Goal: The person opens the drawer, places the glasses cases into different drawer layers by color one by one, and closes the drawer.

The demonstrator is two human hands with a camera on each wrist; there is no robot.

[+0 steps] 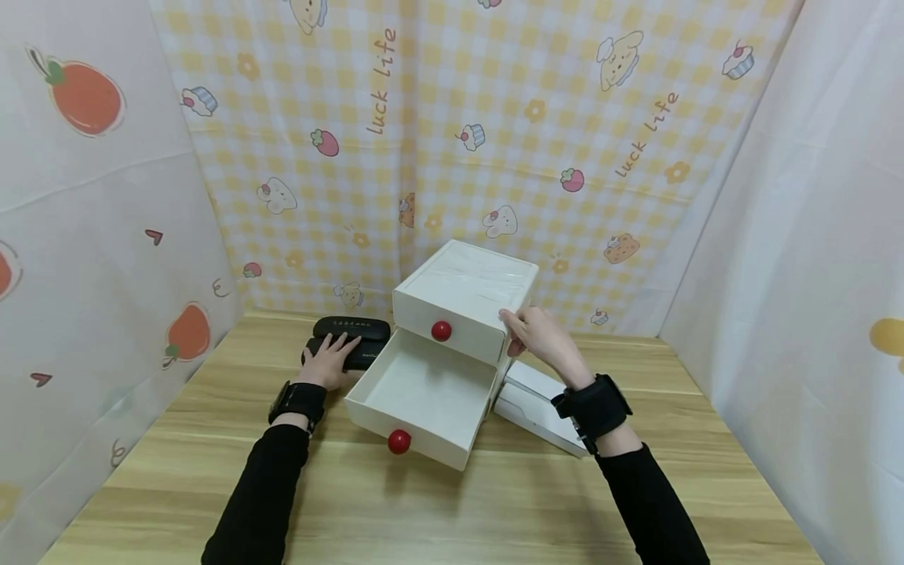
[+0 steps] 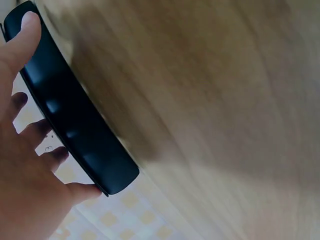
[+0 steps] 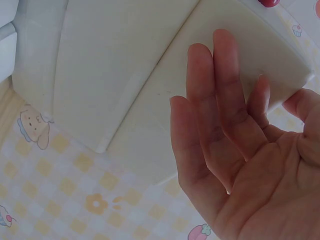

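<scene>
My left hand [image 1: 326, 365] rests on a black glasses case [image 1: 363, 353], fingers spread over its top. In the left wrist view, the thumb lies near one end of the case's smooth front [image 2: 75, 107]. Beside the case stands a white two-drawer cabinet [image 1: 469, 275] with red ball knobs. Its lower drawer [image 1: 424, 384] is pulled out and bare inside, while the upper drawer [image 1: 448, 322] is closed. At the cabinet's upper right front corner is my right hand [image 1: 544, 337], thumb and forefinger touching the corner. The right wrist view shows its other fingers [image 3: 200, 90] extended along the cabinet's side.
Another black case [image 1: 353, 325] with gold lettering lies behind the first. Right of the cabinet, a white box [image 1: 540, 412] lies on the wooden table [image 1: 565, 510]. Patterned cloth [image 1: 452, 157] hangs behind and at both sides.
</scene>
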